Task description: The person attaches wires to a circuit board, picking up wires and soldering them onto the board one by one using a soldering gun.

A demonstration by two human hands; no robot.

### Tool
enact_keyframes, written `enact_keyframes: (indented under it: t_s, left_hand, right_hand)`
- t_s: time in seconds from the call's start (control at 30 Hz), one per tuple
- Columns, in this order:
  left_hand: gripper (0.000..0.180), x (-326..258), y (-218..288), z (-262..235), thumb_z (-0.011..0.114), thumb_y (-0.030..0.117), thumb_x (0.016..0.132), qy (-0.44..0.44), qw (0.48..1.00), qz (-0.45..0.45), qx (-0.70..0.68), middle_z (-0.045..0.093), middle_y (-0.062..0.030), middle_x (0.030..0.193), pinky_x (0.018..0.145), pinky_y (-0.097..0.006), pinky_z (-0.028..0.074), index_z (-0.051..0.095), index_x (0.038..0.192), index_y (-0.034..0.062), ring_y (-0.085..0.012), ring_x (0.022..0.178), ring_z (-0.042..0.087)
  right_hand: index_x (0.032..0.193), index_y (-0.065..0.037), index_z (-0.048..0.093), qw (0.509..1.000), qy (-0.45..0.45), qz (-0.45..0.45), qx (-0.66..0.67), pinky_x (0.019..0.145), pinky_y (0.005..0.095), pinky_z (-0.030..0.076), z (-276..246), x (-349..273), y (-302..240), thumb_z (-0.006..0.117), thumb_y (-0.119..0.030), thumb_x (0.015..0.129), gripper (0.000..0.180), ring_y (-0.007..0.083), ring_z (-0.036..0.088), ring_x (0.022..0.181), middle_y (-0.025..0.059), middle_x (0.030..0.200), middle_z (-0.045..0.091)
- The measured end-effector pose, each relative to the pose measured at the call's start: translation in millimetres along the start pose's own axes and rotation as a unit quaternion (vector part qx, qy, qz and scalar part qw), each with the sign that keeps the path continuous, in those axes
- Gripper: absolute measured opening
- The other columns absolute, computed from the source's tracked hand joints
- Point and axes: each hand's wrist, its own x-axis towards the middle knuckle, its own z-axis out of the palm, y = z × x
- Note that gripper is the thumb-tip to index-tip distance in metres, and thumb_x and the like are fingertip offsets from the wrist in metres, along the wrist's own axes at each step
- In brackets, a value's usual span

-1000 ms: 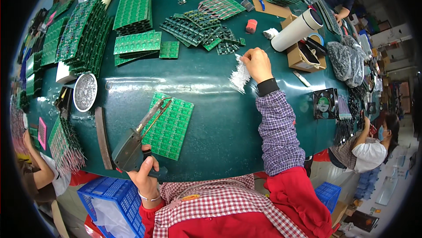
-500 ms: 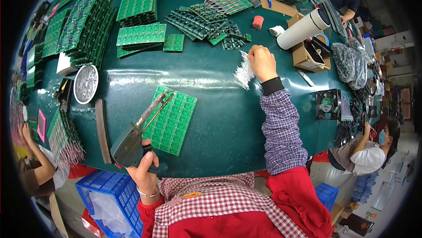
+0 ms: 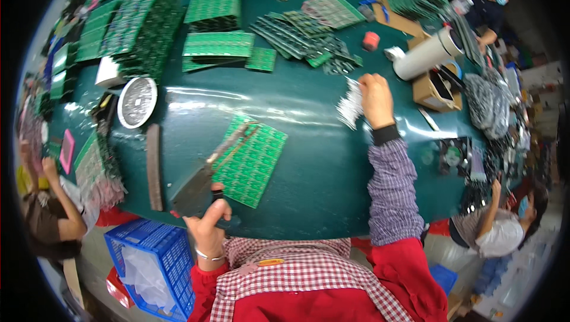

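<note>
From afar, I watch the left hand (image 3: 208, 228) grip a soldering gun (image 3: 193, 190), its nose over a green circuit panel (image 3: 256, 164) on the table (image 3: 314, 185). The right hand (image 3: 377, 103), fingertips bunched (pinching anything, I cannot tell), is at the white wires (image 3: 350, 107).

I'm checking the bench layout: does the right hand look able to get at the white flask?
Probably yes: the right hand is nearby, beside the thin white pieces, and only bare tabletop shows between it and the white flask.
</note>
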Motion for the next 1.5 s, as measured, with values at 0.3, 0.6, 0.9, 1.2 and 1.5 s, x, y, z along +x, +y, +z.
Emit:
enact_keyframes:
  t_s: [0.3, 0.6, 0.9, 1.2, 1.5]
  left_hand:
    - [0.031, 2, 2, -3, 0.072, 0.001, 0.083, -0.026, 0.999, -0.02, -0.002, 0.067, -0.0081, 0.096, 0.055, -0.025, 0.05, 0.063, 0.113, -0.0037, -0.0122, 0.066, 0.061]
    - [0.031, -1, -2, -7, 0.072, 0.002, 0.085, -0.07, 0.997, -0.011, -0.029, 0.068, -0.0077, 0.098, 0.053, -0.025, 0.051, 0.064, 0.114, -0.0021, -0.0113, 0.066, 0.061]
    - [0.035, -6, 4, -17, 0.072, 0.0, 0.084, -0.066, 0.997, -0.016, -0.029, 0.068, -0.0096, 0.101, 0.054, -0.026, 0.051, 0.061, 0.117, -0.0031, -0.013, 0.066, 0.061]
    - [0.042, -9, 4, -17, 0.07, -0.005, 0.079, 0.003, 0.999, -0.012, -0.037, 0.068, -0.0135, 0.106, 0.054, -0.027, 0.05, 0.059, 0.12, -0.0047, -0.0155, 0.064, 0.062]
    - [0.038, -8, -4, -5, 0.072, -0.004, 0.081, -0.03, 0.996, -0.034, 0.077, 0.07, -0.0106, 0.1, 0.055, -0.025, 0.048, 0.063, 0.118, -0.0041, -0.0128, 0.066, 0.061]
  right_hand:
    - [0.083, -0.004, 0.059, 0.998, -0.056, -0.024, -0.013, 0.07, 0.0453, 0.046, -41, 7, -42, 0.063, -0.004, 0.083, 0.004, 0.0351, 0.058, 0.084, 0.0129, 0.083, 0.058]
    - [0.073, -0.007, 0.063, 0.938, -0.154, -0.286, -0.122, 0.066, 0.04, 0.047, -41, 14, -99, 0.062, -0.005, 0.075, 0.003, 0.0273, 0.061, 0.08, 0.0081, 0.076, 0.059]
    - [0.067, -0.008, 0.066, 0.871, -0.191, -0.389, -0.232, 0.067, 0.036, 0.042, -23, 8, -132, 0.065, -0.012, 0.072, 0.006, 0.0224, 0.058, 0.08, 0.0067, 0.073, 0.06]
    - [0.074, -0.009, 0.061, 0.934, -0.157, -0.306, -0.098, 0.065, 0.0359, 0.044, -33, -18, -132, 0.065, -0.006, 0.073, 0.005, 0.0234, 0.058, 0.078, 0.0058, 0.077, 0.057]
    - [0.092, -0.002, 0.068, 0.957, 0.033, -0.105, 0.267, 0.061, 0.0355, 0.05, -4, -76, -156, 0.075, 0.008, 0.072, 0.023, 0.0251, 0.061, 0.072, 0.0071, 0.08, 0.062]
